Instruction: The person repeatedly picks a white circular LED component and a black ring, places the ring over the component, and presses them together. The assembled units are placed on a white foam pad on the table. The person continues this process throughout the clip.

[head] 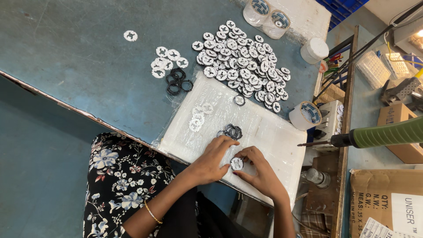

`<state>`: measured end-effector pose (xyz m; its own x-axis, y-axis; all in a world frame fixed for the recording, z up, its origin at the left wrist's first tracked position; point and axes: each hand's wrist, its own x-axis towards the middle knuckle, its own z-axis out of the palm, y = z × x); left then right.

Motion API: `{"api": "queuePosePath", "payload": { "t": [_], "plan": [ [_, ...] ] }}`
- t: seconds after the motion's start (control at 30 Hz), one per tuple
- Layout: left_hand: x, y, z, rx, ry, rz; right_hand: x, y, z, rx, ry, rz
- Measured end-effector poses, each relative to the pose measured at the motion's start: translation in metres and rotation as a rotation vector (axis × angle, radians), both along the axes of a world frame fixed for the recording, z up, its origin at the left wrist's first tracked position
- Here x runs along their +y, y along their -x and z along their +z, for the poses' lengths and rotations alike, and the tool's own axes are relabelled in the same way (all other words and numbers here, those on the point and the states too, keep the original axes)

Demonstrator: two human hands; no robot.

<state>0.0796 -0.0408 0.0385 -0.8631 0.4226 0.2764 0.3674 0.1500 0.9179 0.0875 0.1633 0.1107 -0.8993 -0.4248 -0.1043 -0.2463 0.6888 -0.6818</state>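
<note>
Both my hands meet over a plastic-wrapped white board (264, 128) at the bench's near edge. My left hand (211, 161) and my right hand (260, 169) together pinch one small round white disc with a black ring (237, 164). Just beyond my fingers lie a few black rings (232, 131) and a small cluster of white discs (199, 117) on the board. A single ringed disc (239, 100) rests near the board's far edge.
A large heap of ringed white discs (242, 61) covers the blue-green bench (79, 57). To its left are plain white discs (165, 59) and black rings (177, 81). Tape rolls (305, 115), a white tub (314, 50), a green-handled screwdriver (379, 135) and cardboard boxes (387, 202) stand at right.
</note>
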Motion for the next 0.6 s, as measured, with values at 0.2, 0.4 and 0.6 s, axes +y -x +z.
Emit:
{"api": "queuePosePath", "payload": {
  "t": [0.2, 0.4, 0.6],
  "plan": [
    [0.000, -0.005, -0.011, -0.268, -0.270, 0.068, -0.006, -0.006, -0.014, 0.080, 0.108, -0.112],
    [0.016, 0.010, -0.041, -0.812, -0.410, -0.110, -0.016, -0.013, -0.031, 0.214, 0.192, -0.153],
    [0.017, 0.016, -0.066, -0.931, -0.636, -0.172, -0.017, -0.017, -0.045, 0.224, 0.303, -0.193]
  ]
}}
